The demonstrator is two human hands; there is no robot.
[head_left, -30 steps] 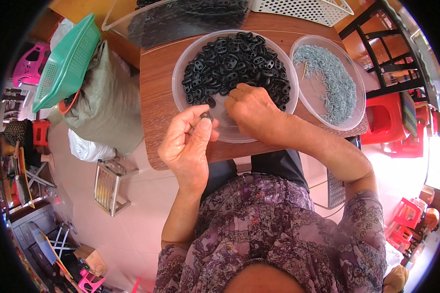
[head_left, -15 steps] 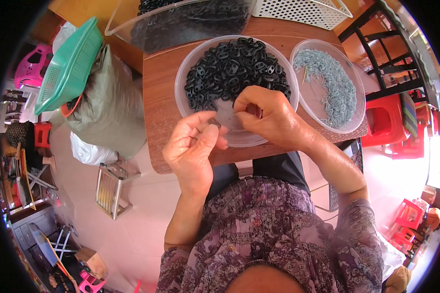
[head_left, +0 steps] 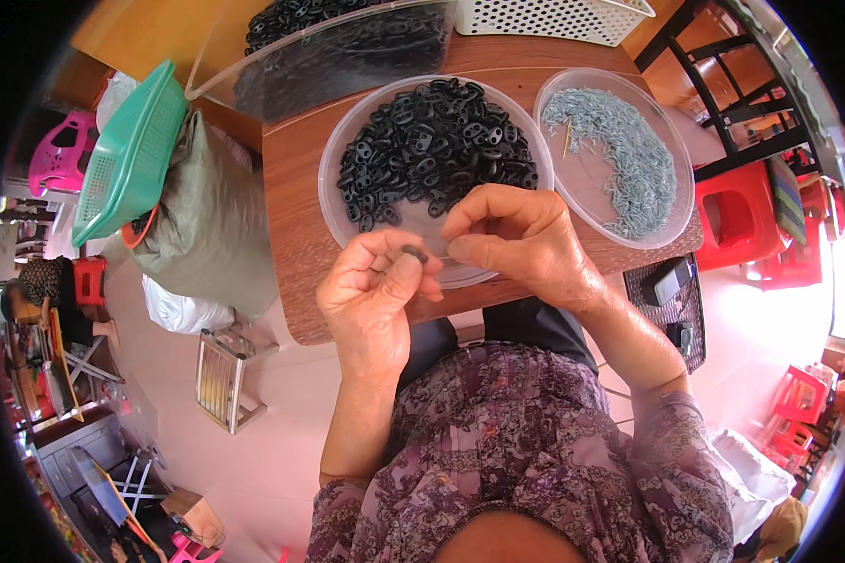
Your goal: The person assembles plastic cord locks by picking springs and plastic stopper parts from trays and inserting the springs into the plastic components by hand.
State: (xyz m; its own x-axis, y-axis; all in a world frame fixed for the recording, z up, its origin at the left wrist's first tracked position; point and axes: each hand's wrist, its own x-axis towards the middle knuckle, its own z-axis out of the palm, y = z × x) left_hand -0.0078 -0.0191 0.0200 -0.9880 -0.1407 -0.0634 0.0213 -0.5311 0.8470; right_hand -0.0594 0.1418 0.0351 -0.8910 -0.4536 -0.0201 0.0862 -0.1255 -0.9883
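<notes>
My left hand (head_left: 371,300) is closed, pinching a small dark piece (head_left: 413,252) between thumb and fingers. It looks like one of the black two-holed plastic pieces (head_left: 432,141) heaped in the round clear tub (head_left: 411,220) in front of me. Close beside it on the right is my right hand (head_left: 535,246), thumb and forefinger drawn together in a pinch. What those fingertips hold, if anything, is too small to make out. Both hands hover over the tub's near rim. To the right, a second round tub (head_left: 582,176) contains many short blue-grey bits (head_left: 643,141) and a thin yellowish stick (head_left: 566,141).
Behind the tubs stand a clear bin (head_left: 347,70) of black pieces and a white perforated basket (head_left: 549,21). A green basket (head_left: 136,150) tops a bulky sack (head_left: 207,220) on the left. Red stools (head_left: 737,225) and a black tray (head_left: 640,291) lie right of the wooden table (head_left: 296,202).
My right hand has come down toward my left fingertips, its thumb now stretched toward them. The left hand keeps its pinch on the dark piece. The whole view has shifted slightly.
</notes>
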